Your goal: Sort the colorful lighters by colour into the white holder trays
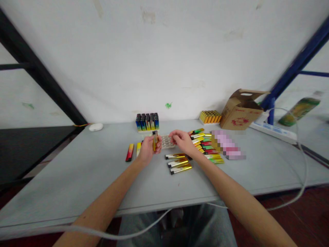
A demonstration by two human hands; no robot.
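My left hand is closed around a gold-brown lighter, held upright with its dark top upward. To its right, my right hand has its fingers curled together; whether anything is pinched in them is hidden. Between and behind the hands lies a pale tray with round pockets, partly covered by them. Under my right wrist, several gold lighters lie on their sides. More lighters in mixed colours are spread beyond my right forearm. Left of my left hand are a red-yellow lighter and a yellow one.
By the wall stand a block of blue-yellow lighters and a tray of yellow-orange ones. An open cardboard box, a power strip and a blurred pink item are right. A white case sits left. A cable hangs in front.
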